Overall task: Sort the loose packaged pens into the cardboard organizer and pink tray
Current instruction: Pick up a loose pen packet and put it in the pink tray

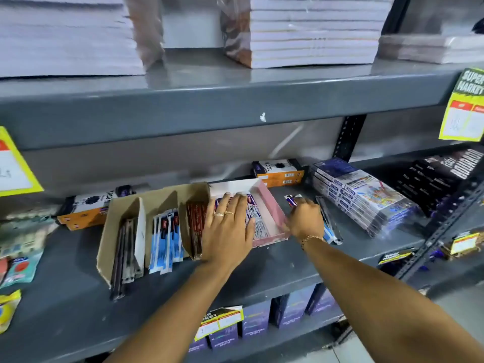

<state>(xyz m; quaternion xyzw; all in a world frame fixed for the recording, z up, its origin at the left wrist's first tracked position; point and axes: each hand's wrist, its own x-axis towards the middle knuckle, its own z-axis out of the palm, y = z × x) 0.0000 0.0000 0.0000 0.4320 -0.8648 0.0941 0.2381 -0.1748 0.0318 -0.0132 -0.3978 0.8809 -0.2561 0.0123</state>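
Both forearms reach forward and up from the lower edge of the view onto the grey shelf (78,305), converging on the pink tray (272,213).

The left hand (227,226) lies palm down, fingers straight and spread slightly, pressed flat over the white-and-purple pen packets (255,218) inside the pink tray. Its fingers are loose, gripping nothing; two rings show on them. The wrist sits over the tray's near left corner, just beside the cardboard organizer (115,231).

The right hand (305,218) is at the tray's right wall, knuckles up and fingers curled. The fingertips near the tray's front right corner seem to touch the pink rim, and a small red, white and blue packet end (290,199) sticks up above the thumb side; whether the fingers pinch it I cannot tell. A thin bracelet circles the wrist.

Left of the tray, touching it, the cardboard organizer holds dark packets in its left slot, blue-and-white packets (165,244) in the middle slot and red packets (195,221) in the slot nearest the tray. Right of the tray, a loose blue-and-white packet (331,231) lies on the shelf, partly under the right hand.
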